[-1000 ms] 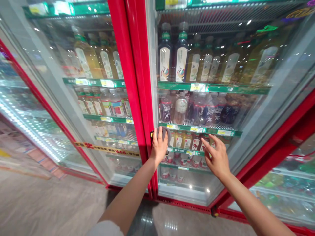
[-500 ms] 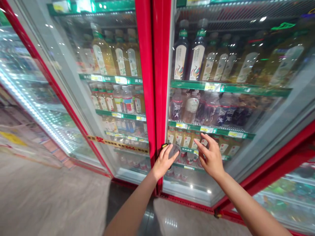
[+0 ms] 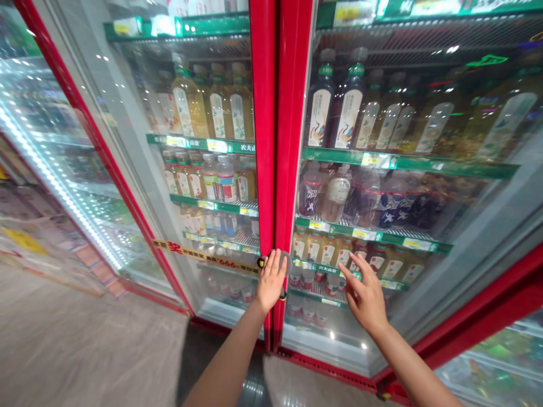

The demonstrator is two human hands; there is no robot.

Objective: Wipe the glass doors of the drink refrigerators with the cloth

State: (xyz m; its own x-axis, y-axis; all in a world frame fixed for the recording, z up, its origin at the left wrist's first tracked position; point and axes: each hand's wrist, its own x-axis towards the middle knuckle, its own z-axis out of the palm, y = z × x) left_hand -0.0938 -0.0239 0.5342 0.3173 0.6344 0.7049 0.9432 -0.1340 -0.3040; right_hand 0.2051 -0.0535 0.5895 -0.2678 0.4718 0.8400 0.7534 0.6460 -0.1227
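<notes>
My left hand (image 3: 271,282) lies over a grey, round, pad-like thing (image 3: 285,263), with its fingers together and stretched forward. Black and yellow bits show at the pad's sides; most of it is hidden under the hand. It is in front of the red door frame (image 3: 267,141) where the two glass doors meet. In front of the right-hand glass door, my right hand (image 3: 365,294) is raised with fingers apart and holds nothing. Whether its fingertips touch the glass I cannot tell. Behind the glass stand small yellow juice bottles (image 3: 328,249).
Shelves with green price strips (image 3: 407,162) carry tall tea bottles (image 3: 350,104) and purple-labelled bottles (image 3: 310,189). A printed strip (image 3: 207,257) crosses the left door. A lit cooler (image 3: 80,192) stands at far left. Grey floor (image 3: 106,339) lies below.
My left hand has moved left with the grey pad, from the right door's edge onto the red frame. My right hand stays raised in front of the right door. The view has shifted slightly.
</notes>
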